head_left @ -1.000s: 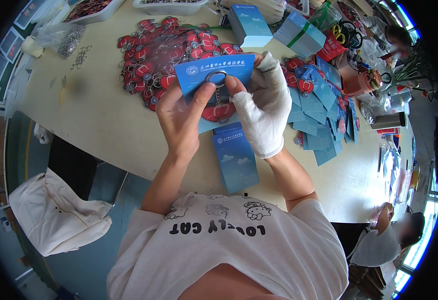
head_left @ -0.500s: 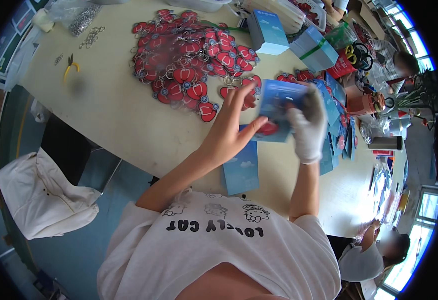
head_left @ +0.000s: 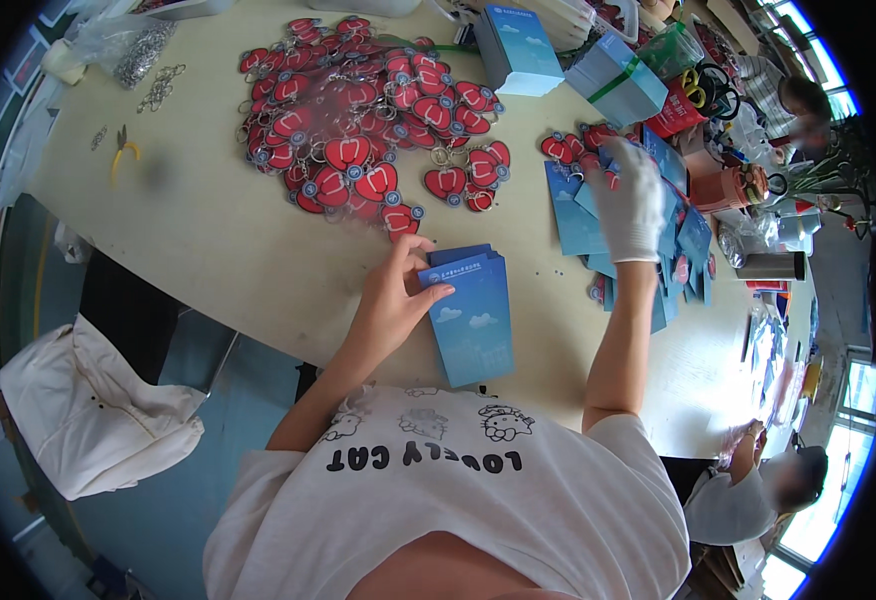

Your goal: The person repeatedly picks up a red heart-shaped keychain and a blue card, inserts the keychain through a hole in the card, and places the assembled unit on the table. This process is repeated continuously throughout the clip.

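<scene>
Close to my body, my left hand [head_left: 390, 290] pinches the upper left edge of a few blue printed cards [head_left: 476, 325] with a cloud pattern, thumb on top. Their edges are slightly fanned. On the right, my right hand [head_left: 630, 205], in a white glove, is over a loose pile of blue cards [head_left: 580, 222] with red keychains among them. Its fingers are blurred, so whether they grip anything is not visible. Just beyond its fingertips lie several red keychains [head_left: 561, 148]. A large heap of red keychains [head_left: 348, 153] with metal rings covers the table's far middle.
Yellow-handled pliers [head_left: 124, 152], loose metal rings [head_left: 161, 90] and a plastic bag of rings [head_left: 143, 55] lie at the left. Stacked blue cards [head_left: 520, 50] stand at the back, beside a strapped bundle [head_left: 618, 85]. A metal flask [head_left: 770, 266] lies right. Other people sit along the right side.
My left hand has come down and left to the cards near me. My right hand has left the card with a red keychain and moved to the pile, where that card appears to lie.
</scene>
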{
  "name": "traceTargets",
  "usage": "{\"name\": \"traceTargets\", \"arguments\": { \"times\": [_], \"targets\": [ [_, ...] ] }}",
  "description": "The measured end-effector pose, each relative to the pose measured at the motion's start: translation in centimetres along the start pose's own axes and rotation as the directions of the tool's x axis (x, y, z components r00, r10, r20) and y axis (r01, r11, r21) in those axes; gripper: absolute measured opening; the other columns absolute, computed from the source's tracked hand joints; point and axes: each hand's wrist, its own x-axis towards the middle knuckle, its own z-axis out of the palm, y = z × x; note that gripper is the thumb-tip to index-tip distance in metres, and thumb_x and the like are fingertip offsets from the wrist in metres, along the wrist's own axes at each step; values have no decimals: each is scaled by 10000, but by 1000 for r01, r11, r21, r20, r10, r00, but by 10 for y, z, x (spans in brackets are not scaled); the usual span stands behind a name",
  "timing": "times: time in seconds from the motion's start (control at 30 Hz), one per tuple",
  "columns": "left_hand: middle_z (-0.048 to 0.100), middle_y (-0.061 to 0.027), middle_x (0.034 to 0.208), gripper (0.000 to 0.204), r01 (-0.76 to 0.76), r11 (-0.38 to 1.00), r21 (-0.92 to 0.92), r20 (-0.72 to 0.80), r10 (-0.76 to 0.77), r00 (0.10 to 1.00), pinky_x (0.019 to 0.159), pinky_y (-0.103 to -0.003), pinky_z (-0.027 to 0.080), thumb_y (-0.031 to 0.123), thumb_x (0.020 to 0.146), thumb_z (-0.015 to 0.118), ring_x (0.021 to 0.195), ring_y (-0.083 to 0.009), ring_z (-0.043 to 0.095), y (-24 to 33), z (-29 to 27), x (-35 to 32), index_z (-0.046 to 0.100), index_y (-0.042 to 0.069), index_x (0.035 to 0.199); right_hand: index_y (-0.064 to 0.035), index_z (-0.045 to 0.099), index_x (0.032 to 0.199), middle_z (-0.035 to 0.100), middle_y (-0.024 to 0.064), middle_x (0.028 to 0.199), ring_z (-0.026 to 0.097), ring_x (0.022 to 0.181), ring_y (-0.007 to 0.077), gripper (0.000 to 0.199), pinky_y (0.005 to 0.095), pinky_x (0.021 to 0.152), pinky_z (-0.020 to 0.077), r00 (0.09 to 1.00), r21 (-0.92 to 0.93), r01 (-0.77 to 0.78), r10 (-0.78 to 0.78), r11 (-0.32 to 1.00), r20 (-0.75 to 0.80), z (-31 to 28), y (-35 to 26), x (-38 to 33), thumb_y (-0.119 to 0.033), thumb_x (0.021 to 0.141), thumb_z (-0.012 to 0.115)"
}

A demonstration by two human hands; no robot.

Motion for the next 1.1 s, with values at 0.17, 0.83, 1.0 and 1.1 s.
{"name": "traceTargets", "arguments": {
  "times": [0.17, 0.83, 1.0, 1.1],
  "targets": [
    [659, -55, 774, 391, 205, 972, -113, 91, -195, 977, 553, -208, 457, 43, 804, 733, 650, -60, 598, 13, -13, -2, 497, 9, 1114, -98, 667, 849, 608, 113, 841, 599, 840, 305, 220, 416, 741, 474, 930, 398, 141, -259, 906, 260, 56, -80, 5, -281, 741, 726],
    [582, -21, 961, 156, 143, 966, -215, 123, -119, 985, 548, -185, 454, -2, 825, 688, 689, -56, 588, 34, -27, 8, 643, -7, 974, -10, 521, 976, 592, 43, 882, 567, 824, 127, 199, 282, 805, 459, 954, 947, -301, 40, 110, 299, 22, -35, -1, -198, 921, 560],
    [547, -48, 1067, 116, -242, 945, 220, -52, 260, 964, 637, -187, 452, 33, 834, 686, 800, -71, 584, 29, -9, 7, 625, 12, 931, -41, 509, 970, 600, 47, 890, 580, 754, 131, 164, 258, 718, 491, 934, 942, -334, 123, -30, 335, 3, -43, -6, -204, 948, 513],
    [566, -40, 1013, 130, -332, 870, 364, -19, 363, 932, 737, -204, 449, 55, 847, 679, 848, -74, 569, 31, -10, 6, 595, 10, 936, -51, 508, 965, 609, 48, 897, 572, 712, 104, 139, 227, 650, 492, 934, 936, -352, 54, -18, 352, -5, -44, -9, -189, 952, 500]
  ]
}}
